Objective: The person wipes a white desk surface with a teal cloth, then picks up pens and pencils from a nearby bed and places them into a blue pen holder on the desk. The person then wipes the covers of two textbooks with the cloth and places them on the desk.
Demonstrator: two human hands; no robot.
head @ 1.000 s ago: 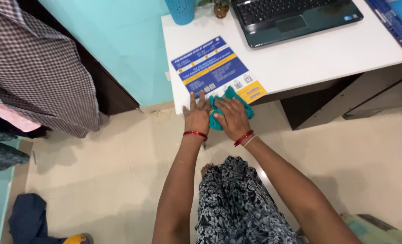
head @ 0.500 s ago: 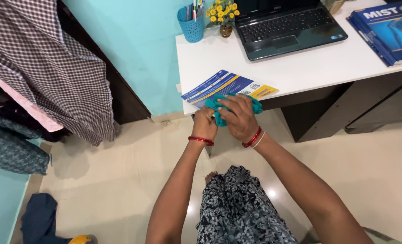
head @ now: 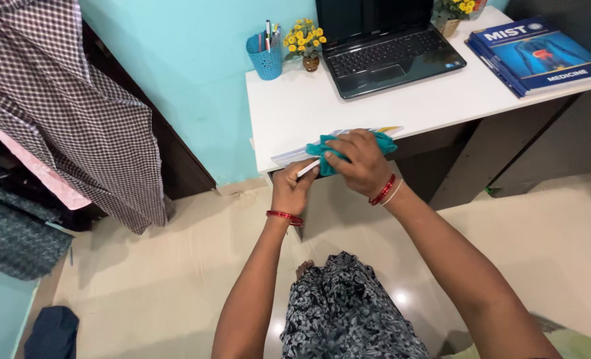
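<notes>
My right hand (head: 356, 163) presses a teal cloth (head: 383, 142) onto a blue and yellow printed card (head: 289, 154) at the front edge of the white desk (head: 408, 106). My left hand (head: 291, 189) pinches the card's near edge from below and holds it nearly flat, tipped away from me. Most of the card's face is hidden by the cloth and my right hand. Red bangles sit on both wrists.
On the desk stand a dark laptop (head: 388, 63), a teal pen holder (head: 265, 56), a small vase of yellow flowers (head: 307, 43) and a blue book (head: 535, 53). Checked clothing (head: 69, 126) hangs at left. A dark garment (head: 49, 336) lies on the beige floor.
My left hand went from lying flat on the card to gripping its edge. The card has lifted off the desk and tipped until it is seen edge-on. The camera view has tilted upward.
</notes>
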